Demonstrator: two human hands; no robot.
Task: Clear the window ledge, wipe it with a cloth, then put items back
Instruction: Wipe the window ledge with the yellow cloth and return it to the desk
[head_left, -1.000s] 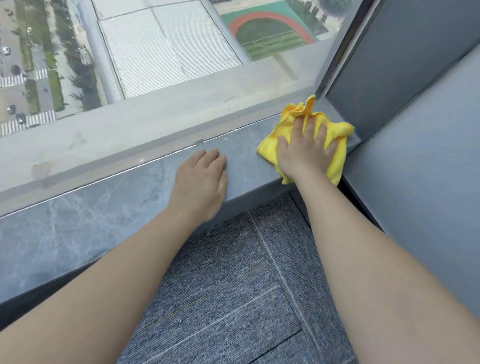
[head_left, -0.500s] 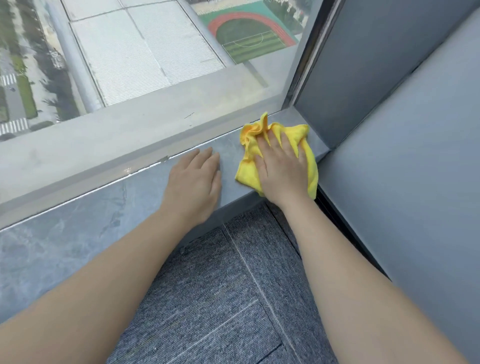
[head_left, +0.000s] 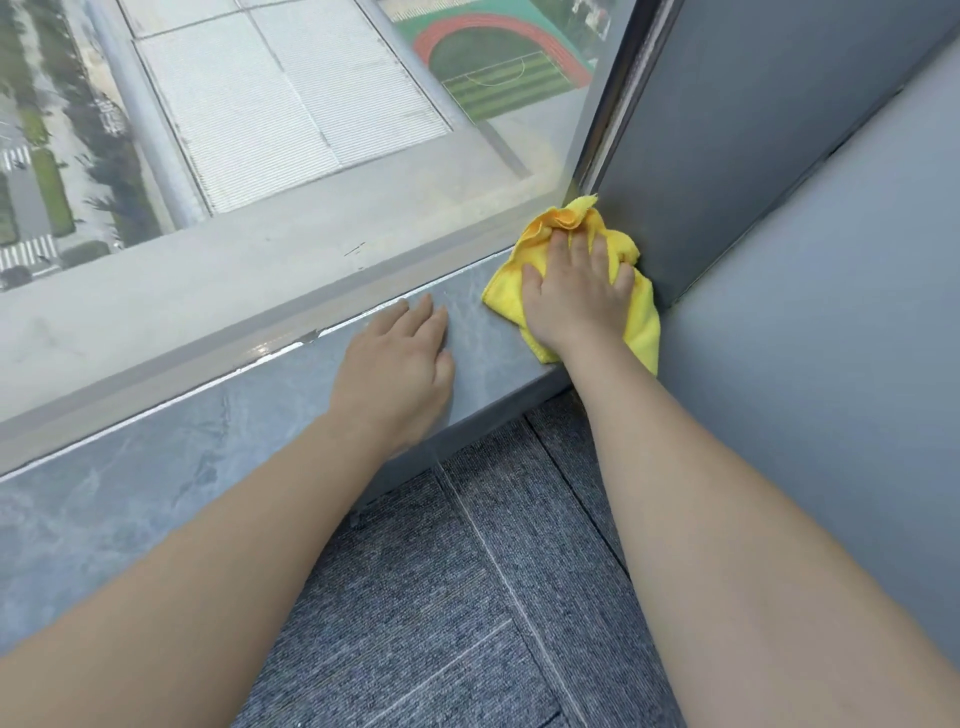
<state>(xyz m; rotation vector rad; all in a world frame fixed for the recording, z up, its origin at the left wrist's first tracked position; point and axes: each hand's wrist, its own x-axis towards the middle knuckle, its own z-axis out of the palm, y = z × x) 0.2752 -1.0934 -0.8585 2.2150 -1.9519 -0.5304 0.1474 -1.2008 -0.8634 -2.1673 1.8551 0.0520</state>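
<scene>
A grey marbled window ledge (head_left: 156, 467) runs along the foot of the glass. A crumpled yellow cloth (head_left: 641, 312) lies at the ledge's right end, pushed into the corner against the grey wall panel. My right hand (head_left: 576, 291) presses flat on the cloth, fingers spread toward the glass. My left hand (head_left: 400, 364) rests palm down on the bare ledge just left of the cloth, holding nothing. No other items show on the ledge.
A grey wall panel (head_left: 753, 156) and a lower grey surface (head_left: 831, 389) close off the right side. The window glass (head_left: 311, 130) rises behind the ledge, with rooftops and a sports field far below. Grey carpet tiles (head_left: 467, 597) cover the floor beneath my arms.
My right hand has pushed the cloth back right into the corner against the wall panel after a short sweep toward the left hand. My left hand stays planted on the ledge.
</scene>
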